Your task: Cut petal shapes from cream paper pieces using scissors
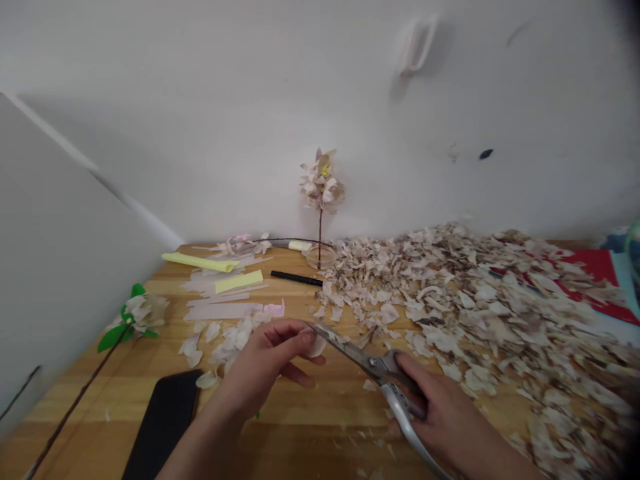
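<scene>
Between the thumb and fingers of my left hand [273,357] is a pale, thin petal [316,343]. My right hand [445,413] is wrapped round the handles of a pair of metal scissors [373,363]. The scissor blades point up and left, with their tips at the petal's upper edge. Behind and left of my left hand lies a small heap of loose white petals [237,340]. To the right spreads a large pile of dried, whitish-brown petals [450,300].
A petal flower on a stem [323,183] stands upright against the wall. Near it lie a black pen [296,277], yellow paper strips [239,281] and pale strips [220,311]. At left are a black phone [163,423] and a white flower with green leaves [143,313]. Red paper [590,267] sits far right.
</scene>
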Motion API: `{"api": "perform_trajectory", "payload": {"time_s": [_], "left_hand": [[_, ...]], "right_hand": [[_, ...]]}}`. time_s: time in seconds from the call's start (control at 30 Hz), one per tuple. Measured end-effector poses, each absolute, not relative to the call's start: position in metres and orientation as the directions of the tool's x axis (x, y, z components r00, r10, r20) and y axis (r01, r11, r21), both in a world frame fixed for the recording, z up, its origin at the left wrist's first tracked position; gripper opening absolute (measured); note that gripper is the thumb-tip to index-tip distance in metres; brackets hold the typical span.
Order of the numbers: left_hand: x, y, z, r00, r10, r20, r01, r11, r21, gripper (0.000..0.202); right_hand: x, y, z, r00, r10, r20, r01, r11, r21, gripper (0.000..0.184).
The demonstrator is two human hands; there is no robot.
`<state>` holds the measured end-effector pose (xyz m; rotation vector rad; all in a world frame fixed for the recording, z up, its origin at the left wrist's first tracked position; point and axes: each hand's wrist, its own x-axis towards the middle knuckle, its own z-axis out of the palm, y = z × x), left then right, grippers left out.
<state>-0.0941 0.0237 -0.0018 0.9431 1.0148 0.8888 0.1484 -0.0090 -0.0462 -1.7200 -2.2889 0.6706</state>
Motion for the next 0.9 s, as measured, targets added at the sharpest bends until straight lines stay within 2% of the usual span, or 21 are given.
{"api": "perform_trajectory", "payload": {"time_s": [0.27,0.43,0.7,0.9], "left_hand": [[-0.096,0.024,-0.001,0.294,0.916,-0.273,-0.159,0.329,0.931,0.014],[-0.1,0.024,0.0,0.338,0.907,-0.251,-0.138,0.311,0.94,0.014],[-0.102,0.025,0.002,0.367,0.885,-0.286,-0.045,0.324,0.945,0.016],[-0.104,0.025,0.004,0.384,0.876,-0.292,-0.017,0.323,0.946,0.016]], "right_hand": [[0.153,-0.005,-0.045,-0.298,0.94,-0.166,0.87,0.195,-0.452,0.038],[0.16,-0.005,-0.051,-0.335,0.934,-0.129,0.862,0.248,-0.442,0.031],[0.16,-0.005,-0.044,-0.339,0.927,-0.157,0.87,0.246,-0.428,0.033],[0.164,-0.006,-0.043,-0.333,0.935,-0.12,0.87,0.255,-0.421,0.023]]}}
